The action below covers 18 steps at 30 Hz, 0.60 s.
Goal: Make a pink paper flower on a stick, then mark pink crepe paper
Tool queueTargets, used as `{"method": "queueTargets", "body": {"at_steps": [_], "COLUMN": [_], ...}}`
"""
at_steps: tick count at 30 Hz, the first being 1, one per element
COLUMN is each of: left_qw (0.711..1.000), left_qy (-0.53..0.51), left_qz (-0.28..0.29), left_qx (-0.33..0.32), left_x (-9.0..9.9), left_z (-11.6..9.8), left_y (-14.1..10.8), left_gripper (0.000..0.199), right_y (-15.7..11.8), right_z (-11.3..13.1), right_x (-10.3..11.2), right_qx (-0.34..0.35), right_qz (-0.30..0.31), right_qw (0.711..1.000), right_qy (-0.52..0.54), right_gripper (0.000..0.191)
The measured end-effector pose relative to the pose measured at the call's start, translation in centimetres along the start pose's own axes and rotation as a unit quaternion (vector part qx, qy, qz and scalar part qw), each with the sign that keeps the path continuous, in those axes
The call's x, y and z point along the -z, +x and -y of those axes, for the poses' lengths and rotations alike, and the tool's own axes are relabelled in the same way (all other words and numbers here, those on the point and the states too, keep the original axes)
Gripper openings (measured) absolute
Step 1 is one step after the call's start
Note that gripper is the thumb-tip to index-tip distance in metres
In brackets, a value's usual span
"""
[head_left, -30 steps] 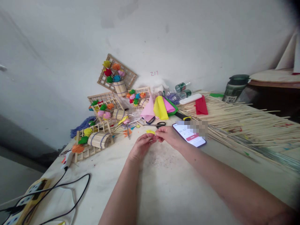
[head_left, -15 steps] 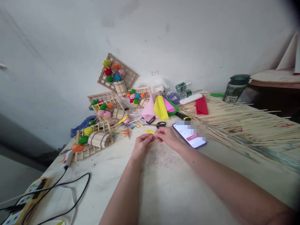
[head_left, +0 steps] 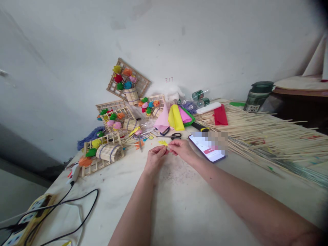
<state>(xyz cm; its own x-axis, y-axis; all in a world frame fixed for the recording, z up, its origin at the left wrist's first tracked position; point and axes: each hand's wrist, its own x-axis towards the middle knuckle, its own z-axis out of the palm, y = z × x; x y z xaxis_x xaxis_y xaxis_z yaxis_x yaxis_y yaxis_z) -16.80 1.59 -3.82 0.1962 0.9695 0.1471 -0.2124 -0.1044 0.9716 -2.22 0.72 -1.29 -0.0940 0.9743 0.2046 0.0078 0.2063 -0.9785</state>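
A small fringed piece of yellow paper (head_left: 162,142) sticks up between my fingertips over the middle of the table. My left hand (head_left: 156,155) pinches it from below on the left. From the right, my right hand (head_left: 181,149) pinches the same piece, its fingers nearly touching those of the left. The lower end of the paper is hidden by my fingers. Just beyond my hands lie black-handled scissors (head_left: 176,136). A phone (head_left: 208,147) with a lit screen rests to the right of my right hand.
Stick lattice frames (head_left: 107,155) with paper flowers stand at the back left. Folded yellow paper (head_left: 176,118) and red paper (head_left: 220,115) lie behind. Many thin sticks (head_left: 258,136) cover the right side, near a dark green bottle (head_left: 258,96). A power strip (head_left: 33,218) with cables sits front left.
The yellow paper has turned slightly and shows more of its fringed end. My right hand has shifted a little to the left; the things around have stayed put.
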Motion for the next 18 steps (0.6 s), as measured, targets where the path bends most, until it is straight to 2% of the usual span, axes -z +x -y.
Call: {"method": "queueTargets", "body": {"at_steps": [5, 9, 14, 18], "left_qw": [0.994, 0.984, 0.987, 0.992], "left_qy": [0.068, 0.128, 0.116, 0.083], "left_qz": [-0.05, -0.074, -0.08, -0.069], "left_qx": [-0.062, -0.095, -0.076, -0.067], "left_x": [-0.7, -1.2, -1.3, -1.2], "left_z": [-0.4, -0.9, -1.2, -1.0], "left_y": [0.0, -0.1, -0.3, -0.4], "left_gripper": [0.014, 0.011, 0.012, 0.014], "right_y": [0.2, 0.6, 0.6, 0.3], "right_z": [-0.4, -1.2, -1.6, -1.1], "right_x": [0.0, 0.1, 0.1, 0.0], "right_qx": [-0.018, 0.011, 0.062, 0.057], "right_qz": [-0.015, -0.045, -0.079, -0.078], "right_qw": [0.999, 0.995, 0.984, 0.984], "right_qy": [-0.022, -0.086, -0.147, -0.15], "right_gripper": [0.016, 0.017, 0.017, 0.017]}}
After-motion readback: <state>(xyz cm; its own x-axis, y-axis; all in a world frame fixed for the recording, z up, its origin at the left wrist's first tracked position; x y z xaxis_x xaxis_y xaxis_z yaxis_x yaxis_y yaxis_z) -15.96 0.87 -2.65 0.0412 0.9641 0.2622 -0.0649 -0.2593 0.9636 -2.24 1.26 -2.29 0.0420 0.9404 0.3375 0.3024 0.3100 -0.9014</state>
